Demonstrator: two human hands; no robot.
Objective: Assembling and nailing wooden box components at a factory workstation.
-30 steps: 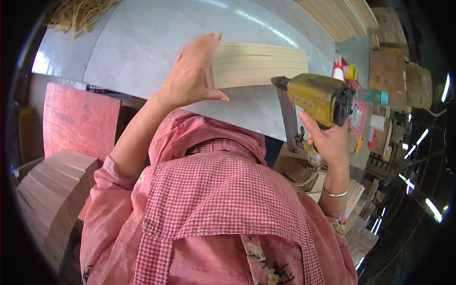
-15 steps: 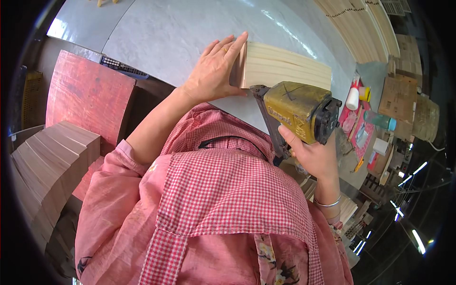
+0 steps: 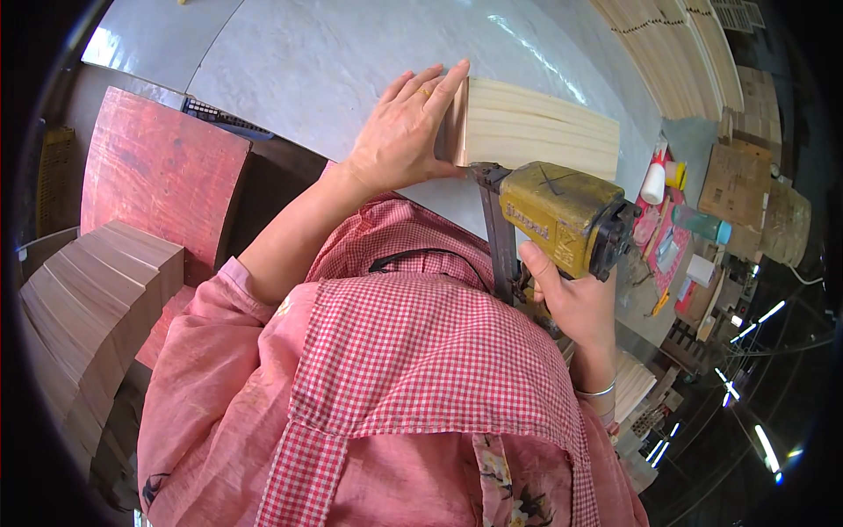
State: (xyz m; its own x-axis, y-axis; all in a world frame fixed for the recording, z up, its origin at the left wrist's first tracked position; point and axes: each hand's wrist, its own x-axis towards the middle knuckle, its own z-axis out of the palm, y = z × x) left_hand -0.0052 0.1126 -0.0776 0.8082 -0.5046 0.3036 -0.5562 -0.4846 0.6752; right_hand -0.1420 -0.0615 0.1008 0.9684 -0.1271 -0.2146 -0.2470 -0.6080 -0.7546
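My left hand (image 3: 404, 132) spans a narrow upright wooden end piece (image 3: 453, 123), its fingers toward the far end and its thumb at the near corner. Butted against that piece lies a pale wooden board (image 3: 544, 127) with straight grain. My right hand (image 3: 575, 303) is wrapped round the handle of a worn yellow-and-black pneumatic nail gun (image 3: 562, 206); most of its fingers are hidden behind the tool. The gun's nose sits by the near corner of the joint, close to my left thumb. Whether it touches the wood I cannot tell.
The work rests on a grey, glossy tabletop (image 3: 307, 70). Stacked wooden boards (image 3: 672, 61) stand at the far right. Beyond the table's right end are a white bottle (image 3: 653, 184), a clear bottle (image 3: 700, 222) and cardboard boxes (image 3: 733, 180). At left are a reddish panel (image 3: 162, 171) and stacked planks (image 3: 97, 299).
The nail gun has tilted more upright, its nose now nearer the joint's near corner, and my right hand has dropped slightly. My left hand and the wood appear slightly farther right in view.
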